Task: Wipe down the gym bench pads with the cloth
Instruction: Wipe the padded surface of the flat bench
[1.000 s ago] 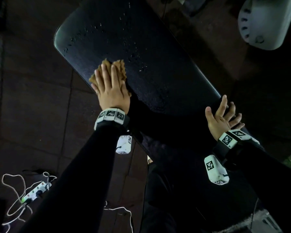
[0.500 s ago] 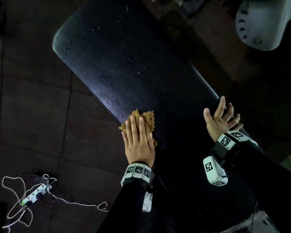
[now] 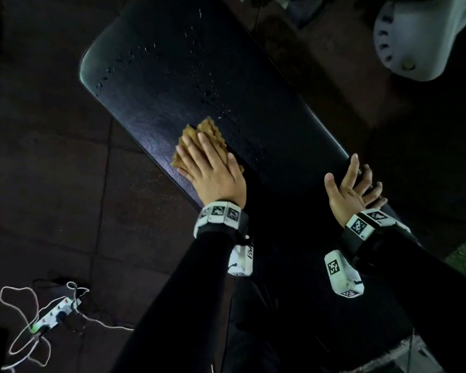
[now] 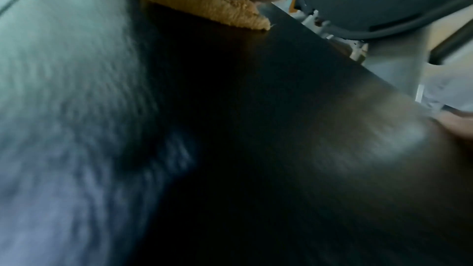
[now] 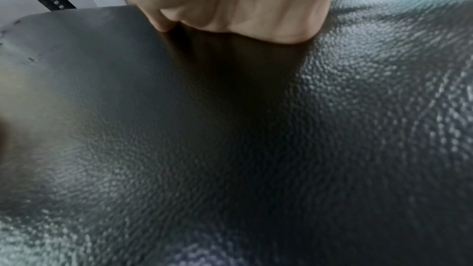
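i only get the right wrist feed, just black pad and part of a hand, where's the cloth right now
Observer: The cloth lies flat under the left hand, on the pad's left edge, about halfway along it.
Operator: is the left hand bunching it up or pressing flat
Observer: Pressing flat, with the fingers straight over the cloth.
Operator: anything left to wipe
Observer: Yes, water droplets still dot the far half of the pad, ahead of the cloth.
Operator: and my right hand, from above
Observer: The right hand rests on the pad's right edge, fingers spread, holding nothing.
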Motion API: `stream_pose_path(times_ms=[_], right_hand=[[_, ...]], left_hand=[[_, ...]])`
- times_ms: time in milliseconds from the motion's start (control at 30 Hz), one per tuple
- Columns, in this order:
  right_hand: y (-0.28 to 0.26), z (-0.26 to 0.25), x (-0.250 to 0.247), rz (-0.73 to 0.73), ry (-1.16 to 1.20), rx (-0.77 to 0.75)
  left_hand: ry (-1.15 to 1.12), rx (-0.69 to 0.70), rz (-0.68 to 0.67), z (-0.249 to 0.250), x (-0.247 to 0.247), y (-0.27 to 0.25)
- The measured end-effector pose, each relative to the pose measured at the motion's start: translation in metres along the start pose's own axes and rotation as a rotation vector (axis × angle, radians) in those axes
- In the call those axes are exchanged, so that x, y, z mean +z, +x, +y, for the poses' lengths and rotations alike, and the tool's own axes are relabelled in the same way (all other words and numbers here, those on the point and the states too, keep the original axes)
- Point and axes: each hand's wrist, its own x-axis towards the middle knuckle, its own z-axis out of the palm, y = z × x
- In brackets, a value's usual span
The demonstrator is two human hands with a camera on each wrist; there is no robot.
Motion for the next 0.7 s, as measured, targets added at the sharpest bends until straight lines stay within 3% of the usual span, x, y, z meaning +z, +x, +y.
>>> stream_pose_path(times_ms=[133,267,333,467,567,700], right_hand=[[-0.001,-0.002,-0.002,-0.012,-0.015,0.015],[-0.002,-0.004,-0.002,0.002,-0.011,0.035],[-0.002,-0.005,-0.002,-0.004,-0.018,0.044],[-0.002,-0.005,-0.002,0.002,-0.036,0.059],[0.000,-0.003,0.000,0.012,-0.041,0.069],[0.001,-0.001,0.001,0.005,-0.042,0.069]], left_hand=[[-0.066,0.119,-0.088,0.018,0.009,-0.039],[-0.138,0.145,-0.189,0.018,-0.001,-0.047],[-0.101,0.127,-0.163,0.004,-0.010,-0.032],[0.004,-0.041,-0.099,-0.038,-0.026,0.027],[0.049,0.001,-0.123,-0.059,-0.035,0.060],[0.087,0.047,-0.172,-0.066,-0.034,0.066]])
